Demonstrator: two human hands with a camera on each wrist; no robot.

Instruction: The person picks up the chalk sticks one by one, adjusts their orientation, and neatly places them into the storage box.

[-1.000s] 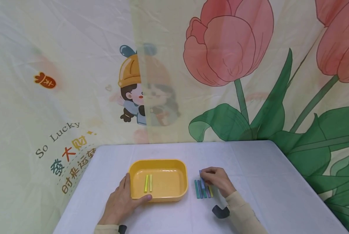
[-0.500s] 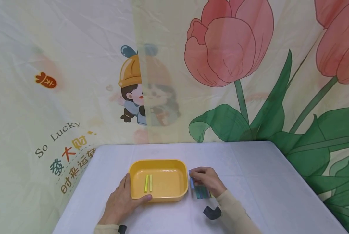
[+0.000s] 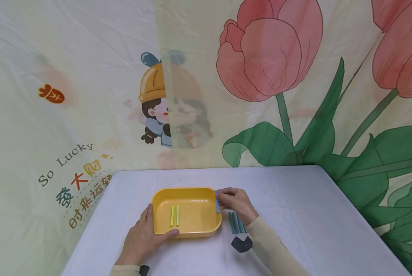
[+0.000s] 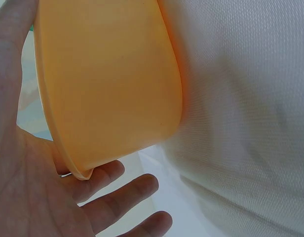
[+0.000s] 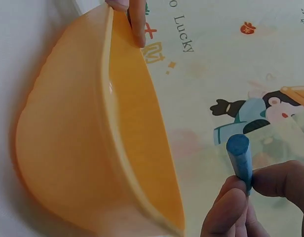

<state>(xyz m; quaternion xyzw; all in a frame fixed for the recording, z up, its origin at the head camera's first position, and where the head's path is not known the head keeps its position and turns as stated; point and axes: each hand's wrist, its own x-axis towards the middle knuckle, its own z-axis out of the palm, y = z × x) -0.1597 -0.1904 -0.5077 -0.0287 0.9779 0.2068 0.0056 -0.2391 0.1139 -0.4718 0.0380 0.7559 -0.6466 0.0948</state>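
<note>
The thumb and fingertips of my right hand (image 3: 238, 205) pinch a blue chalk stick (image 3: 217, 207) near its upper end. In the head view the stick overlaps the right rim of a yellow plastic tray (image 3: 197, 218); in the right wrist view its blunt end stands up above the fingertips. My left hand (image 3: 140, 237) holds the tray at its near left corner, the thumb over the near rim and the fingers along the left side. Two yellow chalk sticks (image 3: 172, 216) lie side by side inside the tray, left of its middle.
Several green, blue and purple sticks (image 3: 236, 223) lie in a row on the white-covered table (image 3: 288, 214), right of the tray and partly hidden by my right forearm. Behind the table hangs a printed cloth (image 3: 192, 161) with tulips and a cartoon figure.
My right hand has lifted the blue chalk stick from the row and carried it left, to the tray's right rim. My left hand and the tray have stayed in place.
</note>
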